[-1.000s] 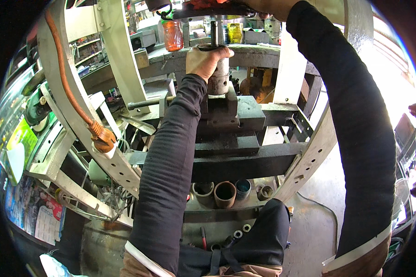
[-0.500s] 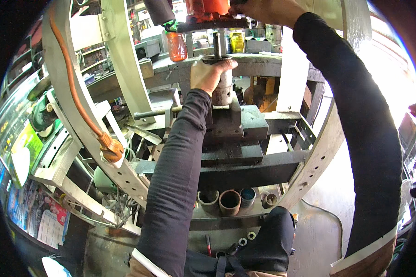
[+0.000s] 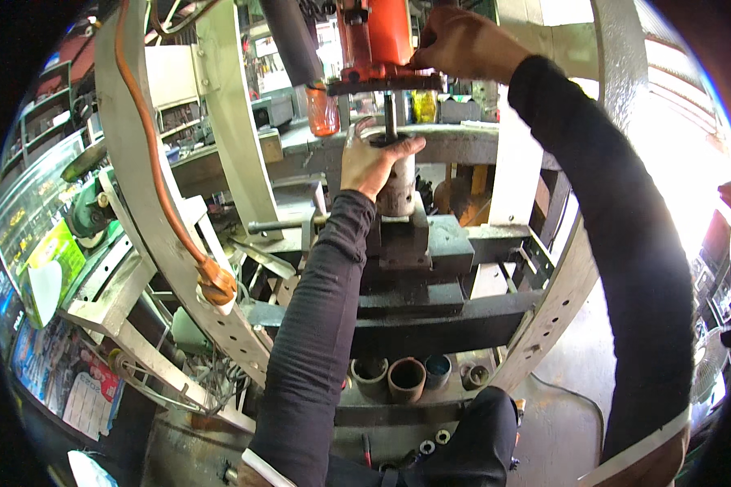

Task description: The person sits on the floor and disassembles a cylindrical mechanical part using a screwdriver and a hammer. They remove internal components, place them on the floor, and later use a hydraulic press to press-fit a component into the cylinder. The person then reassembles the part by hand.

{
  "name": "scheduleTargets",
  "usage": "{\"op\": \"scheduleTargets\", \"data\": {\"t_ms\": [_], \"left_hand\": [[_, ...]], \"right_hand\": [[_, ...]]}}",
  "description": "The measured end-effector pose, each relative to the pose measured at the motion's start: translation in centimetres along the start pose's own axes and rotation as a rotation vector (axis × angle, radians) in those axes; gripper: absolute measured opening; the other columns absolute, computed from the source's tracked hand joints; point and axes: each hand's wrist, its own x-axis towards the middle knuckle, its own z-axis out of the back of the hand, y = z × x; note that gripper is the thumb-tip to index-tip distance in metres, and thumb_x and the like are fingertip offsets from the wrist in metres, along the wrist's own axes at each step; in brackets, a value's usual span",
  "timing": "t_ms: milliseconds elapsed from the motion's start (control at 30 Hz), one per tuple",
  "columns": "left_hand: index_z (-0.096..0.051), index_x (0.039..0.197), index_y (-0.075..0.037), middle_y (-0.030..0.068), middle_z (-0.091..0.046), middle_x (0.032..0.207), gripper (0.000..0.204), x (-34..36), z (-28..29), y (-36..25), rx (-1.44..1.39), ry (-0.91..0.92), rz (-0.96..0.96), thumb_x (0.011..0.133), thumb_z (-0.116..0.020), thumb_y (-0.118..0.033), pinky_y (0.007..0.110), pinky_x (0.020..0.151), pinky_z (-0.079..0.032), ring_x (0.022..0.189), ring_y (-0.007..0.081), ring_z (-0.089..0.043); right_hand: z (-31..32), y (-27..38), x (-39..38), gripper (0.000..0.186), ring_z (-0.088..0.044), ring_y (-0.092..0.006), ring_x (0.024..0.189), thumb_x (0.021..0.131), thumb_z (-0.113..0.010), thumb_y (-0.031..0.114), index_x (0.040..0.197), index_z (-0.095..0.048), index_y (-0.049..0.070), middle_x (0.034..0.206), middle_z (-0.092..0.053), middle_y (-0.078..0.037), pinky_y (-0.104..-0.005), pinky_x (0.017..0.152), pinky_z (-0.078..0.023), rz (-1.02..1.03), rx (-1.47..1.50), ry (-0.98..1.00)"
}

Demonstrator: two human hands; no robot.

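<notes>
A thick metal cylinder [image 3: 397, 193] stands upright on dark steel blocks [image 3: 443, 243] inside a pale press frame. My left hand [image 3: 367, 166] is curled around its upper part, thumb across the front and fingertips raised behind. From the cylinder's top a slim dark rod [image 3: 391, 115] rises toward the underside of a dark plate [image 3: 386, 84]. Above that plate is a red jack [image 3: 390, 34]. My right hand [image 3: 467, 47] is at the jack's lower right side with its fingers curled closed; what they pinch is hidden.
Pale uprights [image 3: 229, 105] flank the work. An orange cable with a plug [image 3: 216, 282] hangs along the left upright. Below the dark crossbeam [image 3: 439, 331] stand several pipe pieces [image 3: 406, 380]. A bottle of orange liquid [image 3: 322, 112] is behind. My knee [image 3: 487, 418] is bent near the frame.
The view has tilted up, showing more of the red jack. The left hand's fingers have lifted and loosened at the cylinder's top. My right hand's fingers are now bunched beside the jack.
</notes>
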Motion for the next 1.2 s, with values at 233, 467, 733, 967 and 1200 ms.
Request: {"op": "scheduleTargets", "data": {"t_ms": [233, 467, 733, 967, 1200], "left_hand": [[-0.077, 0.105, 0.000, 0.0052, -0.079, 0.090, 0.040, 2.9, 1.4, 1.5, 0.365, -0.149, -0.165, 0.094, -0.077, -0.038, 0.030, 0.083, -0.053, 0.086, 0.0141, -0.073], [-0.076, 0.099, 0.002, 0.0222, -0.076, 0.092, 0.042, 4.0, -0.6, 1.7, 0.495, -0.203, -0.226, 0.092, -0.073, -0.040, 0.044, 0.080, -0.057, 0.088, 0.0386, -0.074], [-0.075, 0.102, 0.004, 0.0246, -0.075, 0.094, 0.044, 3.5, 0.5, 1.2, 0.569, -0.204, -0.223, 0.090, -0.076, -0.039, 0.045, 0.081, -0.057, 0.091, 0.0397, -0.074], [-0.076, 0.101, 0.000, 0.0199, -0.076, 0.091, 0.040, 3.0, 2.3, 3.0, 0.668, -0.280, -0.315, 0.092, -0.073, -0.039, 0.042, 0.077, -0.057, 0.086, 0.0357, -0.075], [-0.076, 0.097, -0.001, 0.0193, -0.076, 0.089, 0.038, 2.9, 0.2, 1.9, 0.612, -0.235, -0.295, 0.095, -0.071, -0.038, 0.041, 0.073, -0.056, 0.085, 0.0349, -0.075]], "right_hand": [[4.6, 5.6, 5.4, 0.061, -0.058, -0.0439, 0.127, 0.087, -0.068, 0.017, 0.144, -0.048, 0.003, 0.143, -0.049, -0.030, -0.0494, 0.100, -0.051, -0.549, 0.694, -0.793], [-0.8, -2.8, 12.9, 0.020, -0.068, -0.0424, 0.081, 0.084, -0.063, 0.013, 0.097, -0.062, -0.002, 0.094, -0.069, -0.020, -0.0480, 0.075, -0.056, -0.445, 0.344, -0.458], [4.3, 1.9, 10.2, 0.040, -0.069, -0.0468, 0.089, 0.088, -0.063, 0.018, 0.123, -0.048, 0.004, 0.086, -0.069, -0.021, -0.0539, 0.075, -0.055, -0.786, 0.767, -0.552], [2.6, 7.6, 9.0, 0.040, -0.065, -0.0457, 0.103, 0.086, -0.064, 0.014, 0.120, -0.047, 0.004, 0.123, -0.057, -0.026, -0.0536, 0.077, -0.056, -0.684, 0.694, -0.794], [3.7, 5.3, 9.9, 0.025, -0.062, -0.0497, 0.100, 0.090, -0.058, 0.011, 0.114, -0.051, 0.008, 0.096, -0.062, -0.020, -0.0551, 0.080, -0.053, -0.783, 0.703, -0.795]]}}
